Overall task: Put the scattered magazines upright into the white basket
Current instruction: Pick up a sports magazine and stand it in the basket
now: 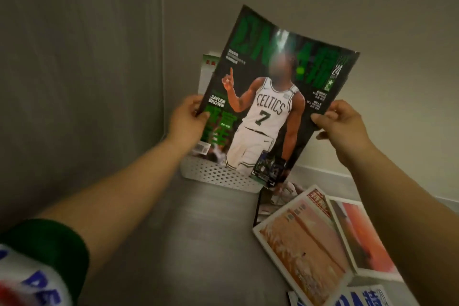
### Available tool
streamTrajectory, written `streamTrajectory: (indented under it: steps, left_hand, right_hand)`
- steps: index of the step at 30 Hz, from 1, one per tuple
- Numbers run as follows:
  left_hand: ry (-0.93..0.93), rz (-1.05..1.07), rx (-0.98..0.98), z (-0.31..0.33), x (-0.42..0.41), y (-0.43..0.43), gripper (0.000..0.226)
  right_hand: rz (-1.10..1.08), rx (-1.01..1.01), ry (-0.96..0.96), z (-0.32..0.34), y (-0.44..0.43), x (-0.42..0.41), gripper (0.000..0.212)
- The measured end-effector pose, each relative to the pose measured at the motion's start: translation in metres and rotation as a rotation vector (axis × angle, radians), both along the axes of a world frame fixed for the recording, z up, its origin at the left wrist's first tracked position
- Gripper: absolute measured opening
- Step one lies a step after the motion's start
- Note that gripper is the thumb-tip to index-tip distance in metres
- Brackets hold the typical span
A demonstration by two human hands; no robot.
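2 hands, left hand (185, 119) and right hand (341, 123), pinch the glossy green-and-black basketball magazine (268, 97) at its side edges between thumb and fingers (319, 118), upright above the white perforated plastic basket (218, 176).

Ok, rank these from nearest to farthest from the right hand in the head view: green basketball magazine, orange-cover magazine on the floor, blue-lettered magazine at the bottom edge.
1. Green basketball magazine: gripped at its right edge by the right hand.
2. Orange-cover magazine: on the floor, below the hand.
3. Blue-lettered magazine: lowest, at the frame's bottom edge.
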State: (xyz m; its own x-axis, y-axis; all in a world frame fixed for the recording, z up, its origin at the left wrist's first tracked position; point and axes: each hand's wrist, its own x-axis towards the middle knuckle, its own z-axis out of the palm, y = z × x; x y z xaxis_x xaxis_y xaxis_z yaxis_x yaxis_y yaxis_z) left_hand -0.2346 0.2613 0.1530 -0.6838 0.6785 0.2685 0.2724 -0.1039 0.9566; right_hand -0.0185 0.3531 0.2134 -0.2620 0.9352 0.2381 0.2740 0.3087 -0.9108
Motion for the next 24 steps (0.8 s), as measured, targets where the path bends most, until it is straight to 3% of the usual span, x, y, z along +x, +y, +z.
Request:
streamTrajectory:
  steps: [7, 9, 13, 15, 17, 19, 24]
  left_hand:
    - [-0.022, 0.129, -0.009, -0.005, -0.051, 0.033, 0.023]
    - [-0.008, 0.146, -0.054, -0.013, -0.061, 0.039, 0.022]
    - [0.030, 0.121, -0.119, -0.023, -0.073, 0.051, 0.021]
    - [0.044, 0.112, -0.123, -0.024, -0.071, 0.057, 0.020]
    - [0.037, 0.103, -0.120, -0.024, -0.066, 0.063, 0.021]
    - [0.017, 0.080, -0.134, -0.026, -0.059, 0.067, 0.022]
    - [0.041, 0.039, -0.200, -0.046, -0.053, 0.069, 0.019]
  right_hand:
    - [0.006, 0.107, -0.080, -0.002, 0.034, -0.054, 0.014]
    - [0.006, 0.104, -0.095, -0.010, 0.042, -0.063, 0.006]
    - [-0.046, 0.080, -0.101, -0.027, 0.057, -0.065, 0.014]
    - [-0.053, 0.037, -0.103, -0.032, 0.061, -0.064, 0.006]
    - [-0.060, 0.011, -0.103, -0.036, 0.065, -0.061, 0.013]
    - [-0.087, 0.006, -0.104, -0.039, 0.070, -0.058, 0.004]
    - [-0.100, -0.022, -0.118, -0.048, 0.075, -0.055, 0.006]
